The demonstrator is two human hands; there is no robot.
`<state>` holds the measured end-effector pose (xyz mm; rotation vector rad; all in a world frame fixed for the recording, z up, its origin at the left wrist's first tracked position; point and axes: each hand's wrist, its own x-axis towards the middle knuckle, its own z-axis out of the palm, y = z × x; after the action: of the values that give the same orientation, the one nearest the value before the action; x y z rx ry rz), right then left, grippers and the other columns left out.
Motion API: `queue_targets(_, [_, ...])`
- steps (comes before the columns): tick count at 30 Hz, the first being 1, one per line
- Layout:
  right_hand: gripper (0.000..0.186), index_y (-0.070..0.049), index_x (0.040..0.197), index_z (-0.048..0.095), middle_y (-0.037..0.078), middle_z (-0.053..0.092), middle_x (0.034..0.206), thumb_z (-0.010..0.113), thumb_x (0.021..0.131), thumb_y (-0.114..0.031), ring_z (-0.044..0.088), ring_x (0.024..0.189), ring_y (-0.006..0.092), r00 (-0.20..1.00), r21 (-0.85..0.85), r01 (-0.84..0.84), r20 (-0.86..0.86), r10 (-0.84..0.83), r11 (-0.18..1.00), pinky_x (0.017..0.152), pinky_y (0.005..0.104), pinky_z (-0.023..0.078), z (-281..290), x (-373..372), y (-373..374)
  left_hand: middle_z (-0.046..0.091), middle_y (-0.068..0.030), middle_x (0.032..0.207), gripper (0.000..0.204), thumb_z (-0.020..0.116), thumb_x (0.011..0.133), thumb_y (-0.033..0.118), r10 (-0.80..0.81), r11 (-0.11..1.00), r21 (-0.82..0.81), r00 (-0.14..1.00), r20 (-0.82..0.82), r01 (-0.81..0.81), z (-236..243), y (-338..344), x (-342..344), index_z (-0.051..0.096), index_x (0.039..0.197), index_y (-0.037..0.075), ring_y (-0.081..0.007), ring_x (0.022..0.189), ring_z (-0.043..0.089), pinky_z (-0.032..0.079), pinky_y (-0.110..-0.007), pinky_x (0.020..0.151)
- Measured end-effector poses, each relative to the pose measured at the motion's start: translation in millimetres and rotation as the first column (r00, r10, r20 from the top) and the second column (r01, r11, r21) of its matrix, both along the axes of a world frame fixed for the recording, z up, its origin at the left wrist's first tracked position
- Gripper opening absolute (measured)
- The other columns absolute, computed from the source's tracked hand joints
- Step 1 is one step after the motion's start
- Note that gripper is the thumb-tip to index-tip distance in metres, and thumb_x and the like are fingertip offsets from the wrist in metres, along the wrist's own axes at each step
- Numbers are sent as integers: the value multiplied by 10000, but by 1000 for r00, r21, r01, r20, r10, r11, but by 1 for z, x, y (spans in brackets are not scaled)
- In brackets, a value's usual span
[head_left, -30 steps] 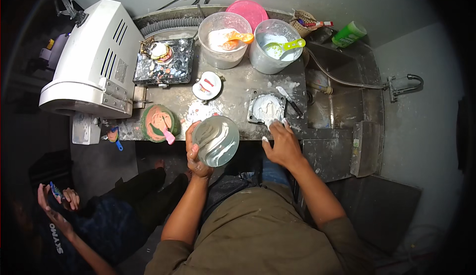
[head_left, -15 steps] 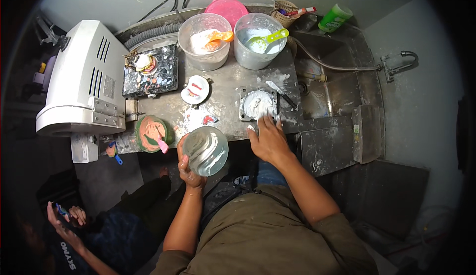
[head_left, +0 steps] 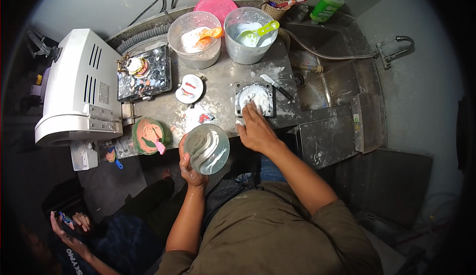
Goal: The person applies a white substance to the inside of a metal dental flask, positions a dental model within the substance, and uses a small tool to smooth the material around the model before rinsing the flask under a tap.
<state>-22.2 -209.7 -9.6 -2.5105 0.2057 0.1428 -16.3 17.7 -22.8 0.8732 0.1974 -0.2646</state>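
Much paste [head_left: 250, 95] already fills the mould [head_left: 270, 109], seemingly not yet smooth; the right hand [head_left: 258, 131] touches it, grasping nothing; the left hand [head_left: 190, 164] grips a bowl [head_left: 210, 149].

The white-smeared metal bench [head_left: 218, 84], powder tubs [head_left: 201, 61] and boxy machine [head_left: 74, 71] show a workshop.

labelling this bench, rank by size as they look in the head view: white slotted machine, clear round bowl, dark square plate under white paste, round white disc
1. White slotted machine
2. Clear round bowl; nearness may enlarge it
3. Dark square plate
4. Round white disc
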Motion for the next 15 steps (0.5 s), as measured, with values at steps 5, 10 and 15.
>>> queue_targets(5, [622,181,1359,415,389,375,1470,545,941,-261,293,1451,467,996,36,-70,62,68,997,1220,498,213,4,7,-25,553,-191,1327,769,554,835,460,-11,999,-32,1000,-3,11,9,-12,-2,400,1415,-22,-303,1216,574,441,-423,1073])
queue_targets(10, [580,131,1334,478,323,419,1471,606,922,-258,311,1454,435,891,-146,-439,53,451,886,1221,469,246,-8,4,-79,554,-190,1329,762,565,837,450,13,999,-52,999,-35,-15,8,-15,-3,403,1416,-17,-301,1216,575,443,-421,1068])
queue_targets(15, [597,100,1326,506,278,438,1480,669,878,-259,350,1446,385,803,-177,-594,-78,590,785,1220,444,266,15,-10,-116,559,-183,1321,746,567,840,443,82,995,-57,994,-76,-86,4,-9,-8,410,1414,-6,-298,1215,575,443,-422,1066])
